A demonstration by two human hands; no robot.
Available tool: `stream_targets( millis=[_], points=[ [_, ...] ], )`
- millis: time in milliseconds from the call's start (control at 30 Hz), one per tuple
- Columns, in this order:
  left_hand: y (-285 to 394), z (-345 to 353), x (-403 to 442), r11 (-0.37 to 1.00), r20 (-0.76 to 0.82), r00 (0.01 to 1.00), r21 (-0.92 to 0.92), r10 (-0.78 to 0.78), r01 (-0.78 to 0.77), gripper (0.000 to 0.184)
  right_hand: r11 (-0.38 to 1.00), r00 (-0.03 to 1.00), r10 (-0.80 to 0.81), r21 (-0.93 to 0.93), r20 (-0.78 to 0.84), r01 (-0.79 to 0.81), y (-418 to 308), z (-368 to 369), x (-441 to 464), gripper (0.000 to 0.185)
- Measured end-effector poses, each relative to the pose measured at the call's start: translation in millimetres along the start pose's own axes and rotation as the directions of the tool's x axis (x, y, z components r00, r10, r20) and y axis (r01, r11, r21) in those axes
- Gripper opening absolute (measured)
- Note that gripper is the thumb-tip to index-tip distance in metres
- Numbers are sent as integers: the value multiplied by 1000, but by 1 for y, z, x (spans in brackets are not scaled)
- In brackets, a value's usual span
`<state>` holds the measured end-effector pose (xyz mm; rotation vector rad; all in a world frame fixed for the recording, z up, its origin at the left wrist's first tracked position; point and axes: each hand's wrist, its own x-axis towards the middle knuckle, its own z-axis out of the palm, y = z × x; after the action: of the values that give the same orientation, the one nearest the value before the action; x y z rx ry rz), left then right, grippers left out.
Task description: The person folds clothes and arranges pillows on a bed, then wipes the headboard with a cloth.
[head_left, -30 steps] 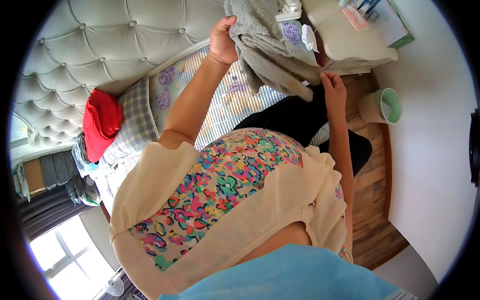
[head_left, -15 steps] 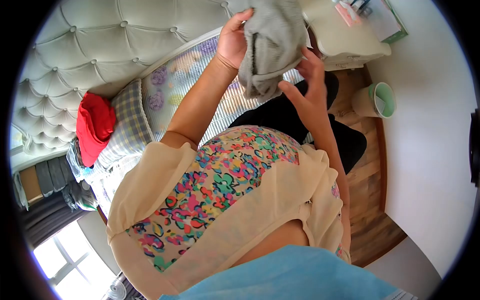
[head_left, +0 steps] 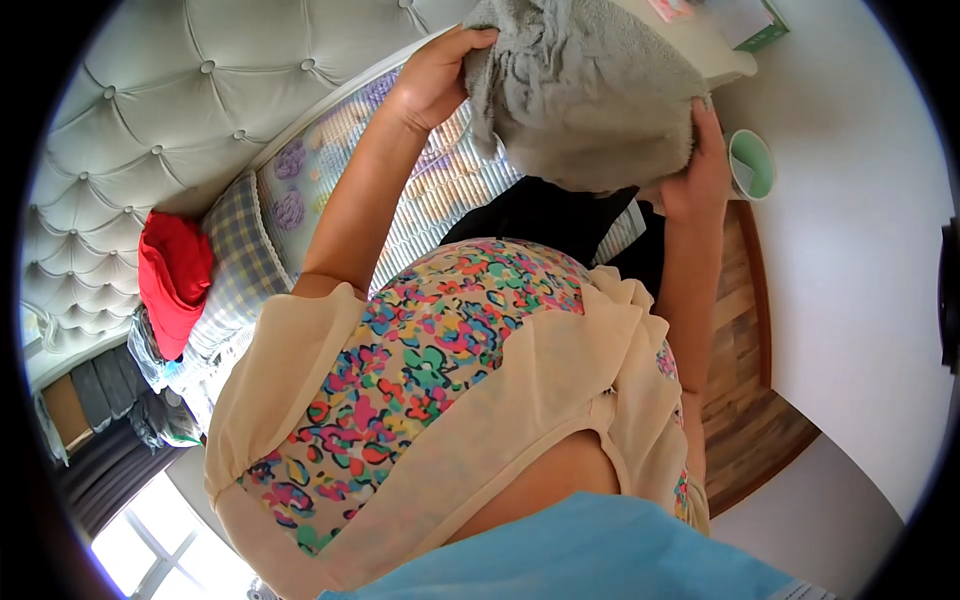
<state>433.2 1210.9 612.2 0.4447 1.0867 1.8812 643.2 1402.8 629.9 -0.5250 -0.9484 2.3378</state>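
A grey, fluffy plush cloth item [head_left: 595, 100] is stretched between my two hands at the top of the head view. It is gathered and wrinkled on its left side and smoother towards the right; its exact kind cannot be made out. My left hand [head_left: 437, 80] is closed on its upper left edge, with the thumb lying along the fabric. At its right edge my right hand [head_left: 697, 170] grips the cloth, some fingers hidden behind it. The cloth hangs above my black-trousered lap [head_left: 540, 215].
I sit on a bed with a patterned mat [head_left: 340, 150] and tufted headboard [head_left: 150, 110]. A checked pillow [head_left: 240, 235] and red cloth [head_left: 172, 280] lie at left. On the right are a white cabinet [head_left: 725, 60], a waste bin [head_left: 752, 165] and the wooden floor [head_left: 735, 320].
The grey cloth has been spread wider and now looks larger. My right hand has moved right and closed on its edge; my left hand has shifted slightly left.
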Motion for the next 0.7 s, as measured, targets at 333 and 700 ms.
stream_targets(
  millis=[333, 700],
  points=[
    [36, 19, 13, 899, 75, 945, 290, 319, -327, 30, 994, 953, -93, 81, 289, 72, -70, 11, -15, 47],
    [70, 34, 41, 427, -23, 675, 791, 737, -438, 19, 646, 938, -280, -683, 204, 341, -137, 50, -24, 47]
  ],
)
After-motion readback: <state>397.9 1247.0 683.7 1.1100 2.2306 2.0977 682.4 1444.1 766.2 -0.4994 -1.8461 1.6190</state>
